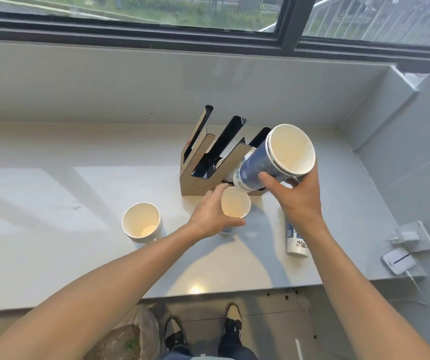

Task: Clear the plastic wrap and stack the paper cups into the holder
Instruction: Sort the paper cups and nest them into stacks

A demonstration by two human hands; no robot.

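- The right hand point(298, 197) grips a tilted stack of blue-and-white paper cups point(273, 162), its foot at the cardboard cup holder with black slots point(203, 162).
- The left hand point(210, 216) curls round a single white paper cup point(235, 205) standing on the pale grey surface point(53, 203).
- A short stack of white paper cups point(142, 222) stands to the left.
- Another cup stack point(295, 241) lies on its side, right of the single cup.

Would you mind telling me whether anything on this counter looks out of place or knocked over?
One thing: a stack of paper cups lies on its side on the counter, partly hidden under the right forearm, while the other loose stack stands upright.
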